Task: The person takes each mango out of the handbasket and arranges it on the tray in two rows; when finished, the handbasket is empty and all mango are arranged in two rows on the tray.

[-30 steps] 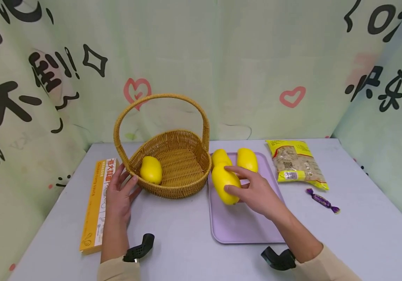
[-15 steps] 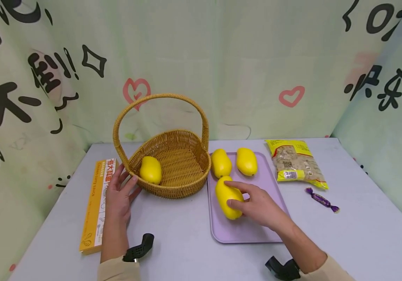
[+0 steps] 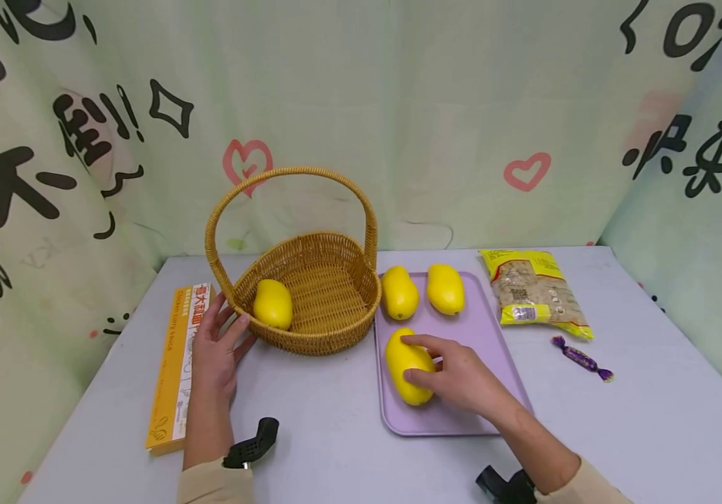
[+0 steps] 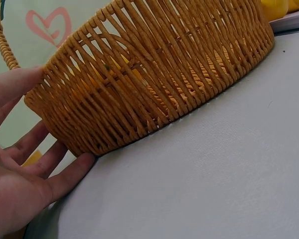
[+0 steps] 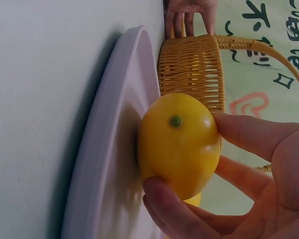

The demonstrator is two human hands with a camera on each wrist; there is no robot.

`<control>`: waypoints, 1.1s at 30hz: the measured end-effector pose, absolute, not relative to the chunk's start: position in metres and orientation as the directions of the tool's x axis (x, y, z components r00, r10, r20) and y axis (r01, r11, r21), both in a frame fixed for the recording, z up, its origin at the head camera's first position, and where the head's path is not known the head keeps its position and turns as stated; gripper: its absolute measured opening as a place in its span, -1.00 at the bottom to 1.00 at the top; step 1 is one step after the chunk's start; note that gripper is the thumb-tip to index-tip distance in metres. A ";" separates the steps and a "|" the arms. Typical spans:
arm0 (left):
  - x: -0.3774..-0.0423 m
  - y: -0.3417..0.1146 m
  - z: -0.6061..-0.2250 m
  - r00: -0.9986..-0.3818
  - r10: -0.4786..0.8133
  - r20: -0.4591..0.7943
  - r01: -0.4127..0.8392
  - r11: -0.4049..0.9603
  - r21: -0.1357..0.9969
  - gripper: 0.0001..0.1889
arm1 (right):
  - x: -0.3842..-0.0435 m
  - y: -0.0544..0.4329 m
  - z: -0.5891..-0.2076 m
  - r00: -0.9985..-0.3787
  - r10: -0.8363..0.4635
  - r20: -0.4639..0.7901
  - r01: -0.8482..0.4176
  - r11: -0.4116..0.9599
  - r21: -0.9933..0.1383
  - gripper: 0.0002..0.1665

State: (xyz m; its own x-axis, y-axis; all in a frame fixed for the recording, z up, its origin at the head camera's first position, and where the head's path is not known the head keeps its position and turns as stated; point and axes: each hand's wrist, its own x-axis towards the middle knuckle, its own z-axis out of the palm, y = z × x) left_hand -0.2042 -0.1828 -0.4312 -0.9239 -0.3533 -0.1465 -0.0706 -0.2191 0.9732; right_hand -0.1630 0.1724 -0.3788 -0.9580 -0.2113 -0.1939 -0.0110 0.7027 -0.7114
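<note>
My right hand pinches a yellow mango-like fruit between thumb and fingers, over the front left of the lilac tray. In the right wrist view that mango shows a green stem nub, and its shadow falls on the tray. I cannot tell whether it touches the tray. Behind it, a left mango and a right mango lie on the tray. My left hand holds the wicker basket at its left side, thumb at the rim and fingers by the base. Another mango lies inside the basket.
Beside my left forearm lies a yellow and white box. A yellow bag and a purple wrapped candy lie right of the tray. The basket's tall arched handle rises before the printed curtain.
My right hand has brought the mango towards me on the tray, away from the two behind, which now show fully. The left hand and basket stay put.
</note>
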 end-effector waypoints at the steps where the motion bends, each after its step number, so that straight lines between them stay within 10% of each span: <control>1: -0.204 -0.183 -0.431 -0.923 -0.356 -0.146 -0.070 -0.218 0.973 -0.31 | -0.163 0.172 -0.379 -0.959 -0.208 -0.191 -0.011 0.704 -0.710 -0.38; 33: -0.204 -0.182 -0.431 -0.922 -0.357 -0.153 -0.078 -0.216 0.973 -0.30 | -0.164 0.172 -0.371 -0.980 -0.182 -0.074 -0.085 0.731 -0.677 -0.35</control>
State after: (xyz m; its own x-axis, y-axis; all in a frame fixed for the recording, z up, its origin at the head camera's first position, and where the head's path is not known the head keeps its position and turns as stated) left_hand -0.2036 -0.1822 -0.4306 -0.9216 -0.3568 -0.1531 -0.0783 -0.2155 0.9734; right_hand -0.1644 0.1721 -0.3705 -0.9805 -0.1821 -0.0741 -0.0845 0.7308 -0.6773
